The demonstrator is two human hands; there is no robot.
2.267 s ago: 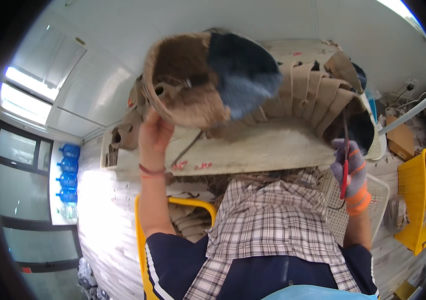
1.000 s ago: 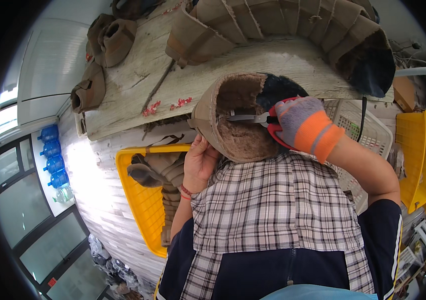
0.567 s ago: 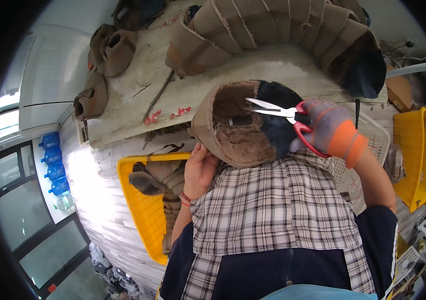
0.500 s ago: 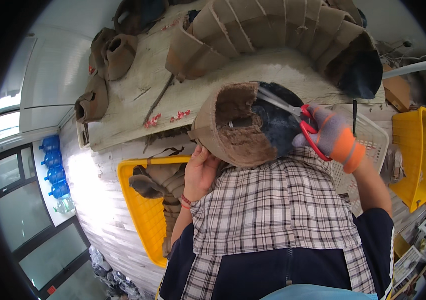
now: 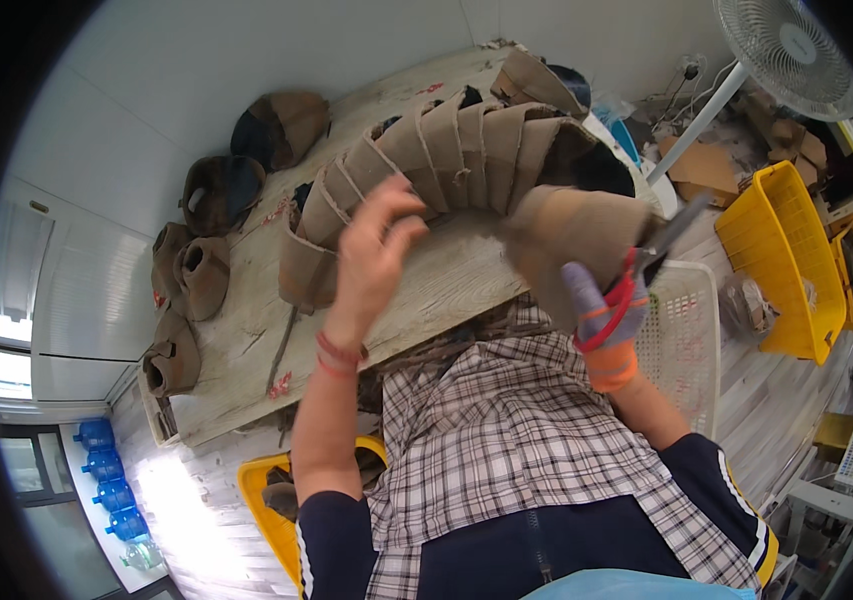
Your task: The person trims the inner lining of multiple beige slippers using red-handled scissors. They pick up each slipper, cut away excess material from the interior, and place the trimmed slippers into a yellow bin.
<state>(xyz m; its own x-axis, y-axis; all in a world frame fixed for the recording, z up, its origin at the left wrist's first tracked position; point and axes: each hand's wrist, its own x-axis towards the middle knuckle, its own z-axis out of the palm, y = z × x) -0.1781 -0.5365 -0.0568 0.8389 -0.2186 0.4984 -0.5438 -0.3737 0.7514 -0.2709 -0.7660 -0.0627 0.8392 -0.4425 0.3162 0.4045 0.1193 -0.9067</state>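
Note:
My left hand (image 5: 374,245) is raised over the near side of a curved row of nested brown fabric pieces (image 5: 436,150) on the table. Its fingers are apart, somewhat bent, and nothing shows in them. On my right hand (image 5: 608,315) is a grey and orange glove. Red-handled scissors (image 5: 624,290) are in its grip, blades pointing up and right. A single brown fabric shell (image 5: 586,225), smeared by motion, is at the same hand, whose thumb lies against it. The fingers behind the shell are hidden.
More brown shaped pieces (image 5: 204,275) stand along the table's left side. Below the worn wooden table (image 5: 386,325) sits a yellow crate (image 5: 261,480) with brown pieces. A white basket (image 5: 691,320), a large yellow crate (image 5: 781,270) and a fan (image 5: 791,50) are on the right.
My left hand has let go of the shell and moved up to the row on the table. My right hand has shifted left with the scissors, and the shell has turned over. The view has shifted.

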